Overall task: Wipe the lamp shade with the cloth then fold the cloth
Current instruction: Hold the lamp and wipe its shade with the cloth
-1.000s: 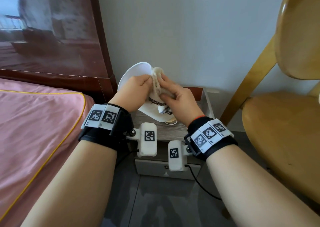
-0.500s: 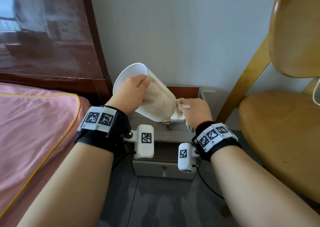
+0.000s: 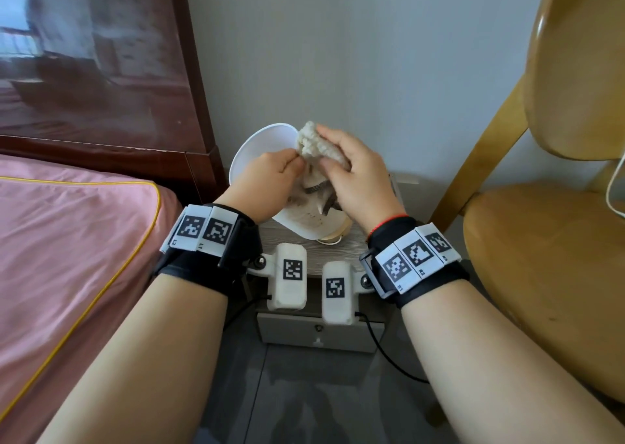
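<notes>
Above the table [image 3: 333, 252], the left hand [image 3: 267, 181] should keep its fingers gripping the tilted lamp shade [image 3: 260, 149] steady while the right hand [image 3: 358, 172], fingers clutching the bunched cloth [image 3: 316, 144], wipes near the rim with light pressure.

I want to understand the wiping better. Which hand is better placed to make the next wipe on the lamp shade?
The right hand, probably. Its fingers already grip the bunched cloth against the lamp shade near its upper rim. The left hand grips the tilted shade, steadying it.
</notes>
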`<action>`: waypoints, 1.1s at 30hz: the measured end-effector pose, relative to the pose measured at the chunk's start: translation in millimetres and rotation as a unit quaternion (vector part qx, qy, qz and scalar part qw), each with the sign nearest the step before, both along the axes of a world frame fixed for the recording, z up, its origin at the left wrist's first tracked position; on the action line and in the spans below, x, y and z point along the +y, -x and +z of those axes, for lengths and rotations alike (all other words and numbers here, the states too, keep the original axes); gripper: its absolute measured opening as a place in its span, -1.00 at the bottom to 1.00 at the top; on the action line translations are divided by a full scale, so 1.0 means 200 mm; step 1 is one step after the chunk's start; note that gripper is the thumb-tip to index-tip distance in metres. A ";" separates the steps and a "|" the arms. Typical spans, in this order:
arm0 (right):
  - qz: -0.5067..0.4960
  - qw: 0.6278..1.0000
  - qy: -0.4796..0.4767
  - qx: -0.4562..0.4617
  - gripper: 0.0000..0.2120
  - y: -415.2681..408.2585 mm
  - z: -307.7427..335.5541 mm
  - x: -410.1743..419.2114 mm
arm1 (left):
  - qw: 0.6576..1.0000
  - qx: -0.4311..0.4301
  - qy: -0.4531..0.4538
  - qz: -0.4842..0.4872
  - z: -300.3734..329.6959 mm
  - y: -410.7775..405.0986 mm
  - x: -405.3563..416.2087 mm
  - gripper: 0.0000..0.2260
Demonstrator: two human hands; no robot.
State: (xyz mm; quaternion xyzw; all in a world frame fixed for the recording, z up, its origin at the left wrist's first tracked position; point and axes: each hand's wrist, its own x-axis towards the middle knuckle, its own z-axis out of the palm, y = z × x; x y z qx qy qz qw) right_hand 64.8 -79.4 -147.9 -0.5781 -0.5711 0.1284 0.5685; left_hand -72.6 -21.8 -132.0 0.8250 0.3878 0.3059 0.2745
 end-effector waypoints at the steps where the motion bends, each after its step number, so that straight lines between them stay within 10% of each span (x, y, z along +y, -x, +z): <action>1: 0.035 0.999 0.025 0.006 -0.57 0.01 -0.02 0.00 | 1.000 -0.003 -0.001 0.000 0.00 0.00 0.00 -0.72; 5: 0.129 0.990 0.059 0.015 -0.44 0.03 -0.10 -0.01 | 1.000 -0.005 0.002 0.005 -0.02 0.01 0.02 -0.75; 16: -0.031 0.969 0.194 -0.148 -0.35 -0.07 -0.19 0.00 | 0.999 0.052 -0.004 -0.001 0.00 0.02 -0.01 -0.67; 25: 0.002 0.854 0.466 -0.230 -0.62 -0.22 -0.11 0.03 | 0.995 0.092 -0.019 -0.014 0.03 0.06 -0.04 -0.77; 33: -0.099 0.992 0.074 -0.039 -0.50 -0.14 -0.01 -0.03 | 0.991 0.132 -0.021 -0.014 0.04 0.07 -0.04 -0.59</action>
